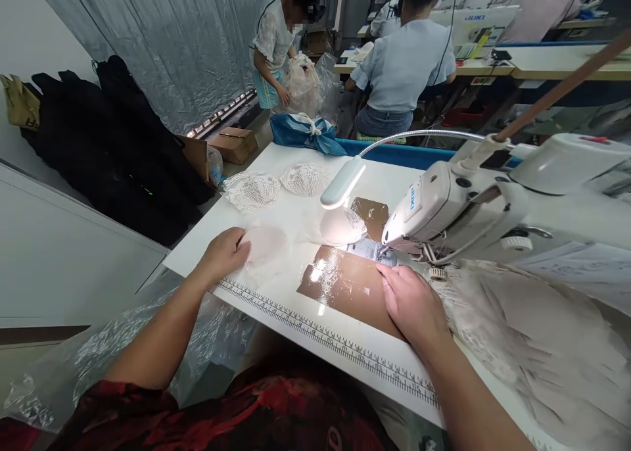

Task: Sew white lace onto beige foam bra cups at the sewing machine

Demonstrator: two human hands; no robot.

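Note:
My left hand (227, 252) grips the edge of a pale bra cup (267, 242) at the table's left front, thumb on top. Close to the sewing machine's (428, 204) needle area, my right hand (413, 301) rests with thumb and forefinger pressed together; what they hold, if anything, is too small to make out. Beside the metal needle plate (367, 248) sits another bra cup with lace (340, 225), lit by the lamp (344, 183). Farther back lie two lace cups, one on the left (254, 191) and one on the right (304, 179).
Brown tape (345, 283) covers part of the white table (276, 290), whose front edge carries a ruler strip. A heap of pale lace pieces (537, 332) lies right of the machine. A blue cloth bundle (308, 133) is at the back; co-workers are beyond.

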